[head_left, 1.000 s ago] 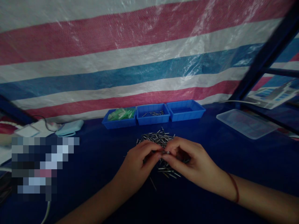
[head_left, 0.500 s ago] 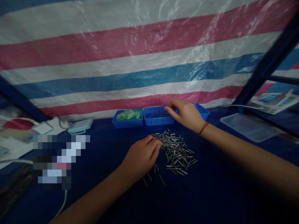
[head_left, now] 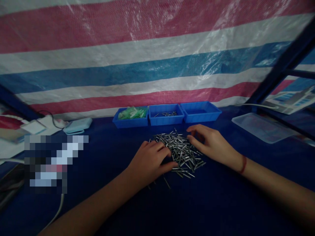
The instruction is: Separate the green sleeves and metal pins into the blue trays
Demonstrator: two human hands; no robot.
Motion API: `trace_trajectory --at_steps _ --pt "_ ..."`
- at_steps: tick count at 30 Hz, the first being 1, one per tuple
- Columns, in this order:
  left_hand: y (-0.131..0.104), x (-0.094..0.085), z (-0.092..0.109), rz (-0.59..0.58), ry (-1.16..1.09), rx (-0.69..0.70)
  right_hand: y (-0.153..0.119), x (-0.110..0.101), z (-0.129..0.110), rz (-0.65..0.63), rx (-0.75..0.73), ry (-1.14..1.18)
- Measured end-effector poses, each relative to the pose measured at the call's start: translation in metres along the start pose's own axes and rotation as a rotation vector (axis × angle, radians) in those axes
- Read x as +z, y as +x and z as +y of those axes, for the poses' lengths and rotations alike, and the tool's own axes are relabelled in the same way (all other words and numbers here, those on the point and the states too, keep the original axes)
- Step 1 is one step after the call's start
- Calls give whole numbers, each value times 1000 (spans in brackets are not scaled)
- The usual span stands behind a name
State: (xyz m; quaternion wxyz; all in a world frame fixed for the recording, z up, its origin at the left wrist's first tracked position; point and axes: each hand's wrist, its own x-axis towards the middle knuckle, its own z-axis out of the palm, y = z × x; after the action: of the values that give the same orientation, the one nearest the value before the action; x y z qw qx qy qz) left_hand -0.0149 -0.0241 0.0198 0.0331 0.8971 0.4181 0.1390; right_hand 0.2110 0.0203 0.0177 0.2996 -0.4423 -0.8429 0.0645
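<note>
A loose pile of thin metal pins [head_left: 183, 150] lies on the dark blue table [head_left: 197, 206]. My left hand [head_left: 152, 160] rests at the pile's left edge, thumb and fingers apart, with no object visible between them. At the pile's right edge is my right hand [head_left: 213, 142], its thumb and index finger apart and nothing seen in it. Behind the pile, the middle blue bin [head_left: 166, 120] holds several pins. Green and clear small pieces [head_left: 133, 113] fill the left blue bin [head_left: 131, 123]. The right blue bin [head_left: 201, 117] shows a bare bottom.
A clear plastic lid [head_left: 263, 127] lies at the right. To the left are a light blue case [head_left: 78, 125], a white charger [head_left: 36, 126], cables and a pixelated patch. A striped plastic sheet [head_left: 147, 72] hangs behind the bins.
My right hand has come back from above the middle bin to the pile's right side. My left hand's thumb and fingers have spread apart. The camera view has tilted slightly down.
</note>
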Motion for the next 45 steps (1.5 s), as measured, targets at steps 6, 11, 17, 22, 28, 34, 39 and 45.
trace_trajectory --at_steps 6,11,17,22,28,34,39,45 --pt "2 2 7 -23 34 -37 -5 1 -11 -27 -32 89" --pt "2 2 11 -35 22 -29 -8 0 -19 -100 -85 109" --pt "4 2 11 -73 65 -10 -11 0 -24 -154 -139 147" --pt "5 3 10 -70 143 6 -12 0 -28 -173 -173 143" --pt "3 2 13 11 88 27 -14 2 -31 -213 -229 158" --pt "3 -1 15 165 -230 -53 -17 3 -35 -190 -203 250" --pt "4 -4 21 256 -457 -186 -19 3 -41 -136 -120 354" --pt "4 -4 25 233 -630 -274 -20 3 -46 -117 -123 421"
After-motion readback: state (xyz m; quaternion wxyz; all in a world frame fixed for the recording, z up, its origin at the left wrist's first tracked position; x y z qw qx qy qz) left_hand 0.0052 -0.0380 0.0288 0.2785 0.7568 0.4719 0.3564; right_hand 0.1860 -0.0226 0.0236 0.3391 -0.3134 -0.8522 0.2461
